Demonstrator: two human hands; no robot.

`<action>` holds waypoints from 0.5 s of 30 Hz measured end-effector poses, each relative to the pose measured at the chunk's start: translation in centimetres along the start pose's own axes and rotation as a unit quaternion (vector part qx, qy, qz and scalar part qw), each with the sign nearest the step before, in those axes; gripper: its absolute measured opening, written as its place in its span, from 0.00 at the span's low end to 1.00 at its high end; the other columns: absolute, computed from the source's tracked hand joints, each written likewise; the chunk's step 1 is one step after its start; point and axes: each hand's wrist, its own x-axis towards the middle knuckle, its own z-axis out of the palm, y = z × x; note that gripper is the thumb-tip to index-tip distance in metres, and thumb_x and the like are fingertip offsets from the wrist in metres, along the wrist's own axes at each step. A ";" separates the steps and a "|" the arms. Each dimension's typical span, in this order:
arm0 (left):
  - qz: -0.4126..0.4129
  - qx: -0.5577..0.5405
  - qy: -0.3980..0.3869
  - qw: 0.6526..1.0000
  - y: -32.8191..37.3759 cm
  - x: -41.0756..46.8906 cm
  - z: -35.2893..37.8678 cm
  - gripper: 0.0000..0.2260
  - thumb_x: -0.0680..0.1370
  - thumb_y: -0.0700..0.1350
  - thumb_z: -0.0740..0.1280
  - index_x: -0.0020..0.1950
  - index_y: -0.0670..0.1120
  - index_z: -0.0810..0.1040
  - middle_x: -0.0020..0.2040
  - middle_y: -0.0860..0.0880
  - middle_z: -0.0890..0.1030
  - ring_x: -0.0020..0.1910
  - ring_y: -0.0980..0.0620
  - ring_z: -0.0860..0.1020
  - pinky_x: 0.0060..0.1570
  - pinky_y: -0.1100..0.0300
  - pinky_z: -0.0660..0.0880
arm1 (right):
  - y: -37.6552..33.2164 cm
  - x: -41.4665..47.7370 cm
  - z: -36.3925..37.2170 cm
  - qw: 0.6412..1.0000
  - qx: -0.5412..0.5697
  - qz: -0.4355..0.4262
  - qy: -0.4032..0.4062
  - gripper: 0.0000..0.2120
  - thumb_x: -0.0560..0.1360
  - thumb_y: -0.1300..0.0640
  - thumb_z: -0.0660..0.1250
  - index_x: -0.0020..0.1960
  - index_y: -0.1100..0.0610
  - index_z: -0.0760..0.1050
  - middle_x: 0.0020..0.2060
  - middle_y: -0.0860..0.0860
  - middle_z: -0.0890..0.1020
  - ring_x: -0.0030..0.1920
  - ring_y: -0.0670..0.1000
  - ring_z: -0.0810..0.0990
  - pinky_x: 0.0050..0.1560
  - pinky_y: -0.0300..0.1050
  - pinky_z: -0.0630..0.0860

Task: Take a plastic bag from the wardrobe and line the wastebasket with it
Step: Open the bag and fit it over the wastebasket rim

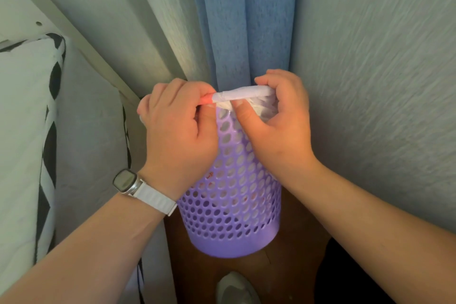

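A purple perforated wastebasket [230, 205] stands on the brown floor against a blue curtain. A white plastic bag [243, 95] with a red drawstring end [207, 100] is rolled over the basket's top rim; white bag shows through the holes inside. My left hand [177, 131], with a white watch on its wrist, pinches the red end at the rim's left. My right hand [278, 116] grips the rolled white edge at the rim's right, thumb pressed under it. Both hands hide the basket's rim.
A blue curtain [246, 20] hangs behind the basket between pale textured walls [382, 69]. A white cushion with black stripes [27, 143] and a white frame [74, 32] stand at the left. A light shoe [237, 289] shows at the bottom on the floor.
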 end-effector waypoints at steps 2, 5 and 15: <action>-0.001 -0.016 0.001 1.000 -0.1 0.0 0.0 0.05 0.76 0.42 0.62 0.47 0.47 0.78 0.41 0.54 0.73 0.43 0.51 0.70 0.49 0.45 0.68 | 0.3 0.1 -0.1 0.999 0.017 0.031 -0.003 0.24 0.69 0.45 0.69 0.59 0.57 0.75 0.59 0.51 0.74 0.64 0.53 0.73 0.65 0.56 0.70; -0.001 -0.021 0.002 1.000 -0.1 0.0 0.0 0.05 0.75 0.40 0.63 0.46 0.46 0.78 0.40 0.54 0.72 0.42 0.52 0.69 0.47 0.44 0.68 | 0.6 0.2 -0.3 0.997 0.054 0.050 -0.016 0.25 0.68 0.44 0.68 0.62 0.55 0.74 0.63 0.51 0.73 0.67 0.50 0.71 0.68 0.47 0.68; 0.015 -0.027 0.017 0.999 0.3 0.0 -0.4 0.05 0.75 0.41 0.63 0.46 0.46 0.78 0.40 0.55 0.71 0.42 0.54 0.68 0.48 0.44 0.68 | 0.8 0.5 -0.7 0.998 0.054 0.007 0.011 0.13 0.70 0.49 0.67 0.52 0.53 0.73 0.53 0.37 0.70 0.58 0.46 0.72 0.62 0.48 0.70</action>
